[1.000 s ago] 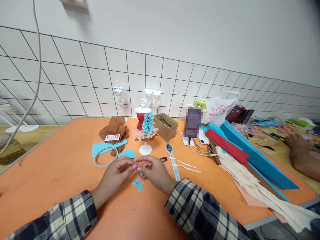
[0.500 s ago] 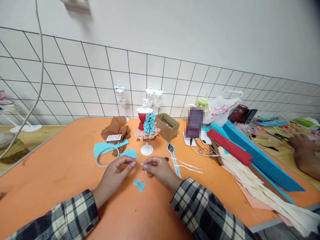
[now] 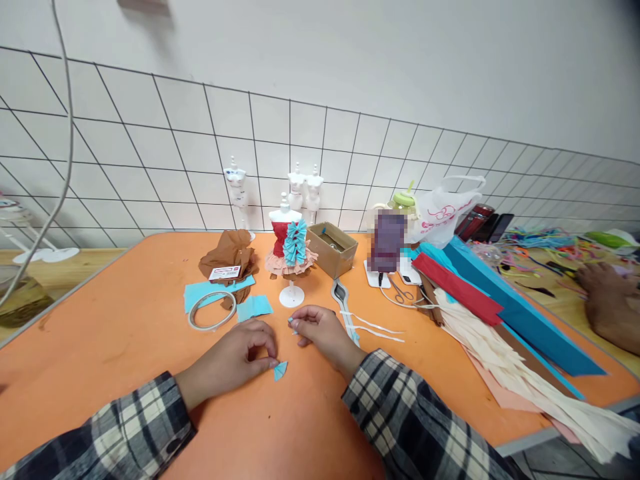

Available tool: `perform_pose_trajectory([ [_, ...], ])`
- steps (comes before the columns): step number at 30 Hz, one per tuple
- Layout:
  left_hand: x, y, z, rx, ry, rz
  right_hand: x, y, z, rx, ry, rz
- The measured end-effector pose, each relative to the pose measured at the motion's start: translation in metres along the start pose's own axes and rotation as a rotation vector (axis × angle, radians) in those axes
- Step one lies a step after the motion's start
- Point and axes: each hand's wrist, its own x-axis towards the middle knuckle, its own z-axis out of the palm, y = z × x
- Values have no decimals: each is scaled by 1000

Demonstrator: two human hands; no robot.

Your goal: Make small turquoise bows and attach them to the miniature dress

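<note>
My left hand (image 3: 237,360) is low over the orange table, thumb and forefinger pinched on a small light-blue paper bow (image 3: 281,371). The fingertips cover the bow's left part. Just above and to the right, my right hand (image 3: 320,330) pinches a small light-blue paper piece (image 3: 291,323), mostly hidden by the fingers. Beyond the hands stands a small mannequin (image 3: 289,243) on a white round base. It wears a red bodice, light-blue pleated ruffles down one side and a peach ruffled skirt.
At left lie a tape roll (image 3: 193,319), light-blue paper (image 3: 255,307) and crumpled brown paper (image 3: 225,250). A cardboard box (image 3: 334,257), scissors (image 3: 401,290) and paper strips (image 3: 467,327) are on the right. A co-worker's hand (image 3: 603,283) shows at far right.
My left hand has moved down and right onto the bow, which lay untouched before. My right hand stays near its place, still pinching the small blue piece. The view has shifted slightly.
</note>
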Motion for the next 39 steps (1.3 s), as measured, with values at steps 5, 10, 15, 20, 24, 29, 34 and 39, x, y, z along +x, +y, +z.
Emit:
perform_pose_trajectory([
  [5,-1,-3,3,-34,36,-137,0,-2,-2,66,6,16],
  [10,-2,1,-4,28,7,15,-1,-2,-3,41,-24,10],
  [15,-2,2,-4,56,-18,45,-3,-6,-2,45,-30,20],
  [20,-2,0,-1,2,-8,-55,-1,-3,-3,84,3,35],
  [24,-4,0,-4,-21,45,-55,1,1,-4,81,-3,26],
  [29,-2,-5,-6,122,220,-97,0,-3,-4,92,-8,41],
  [34,2,-8,-4,155,34,73,-1,-7,-3,118,34,47],
  [39,1,-1,-8,199,-87,133,-2,-7,-2,101,15,76],
])
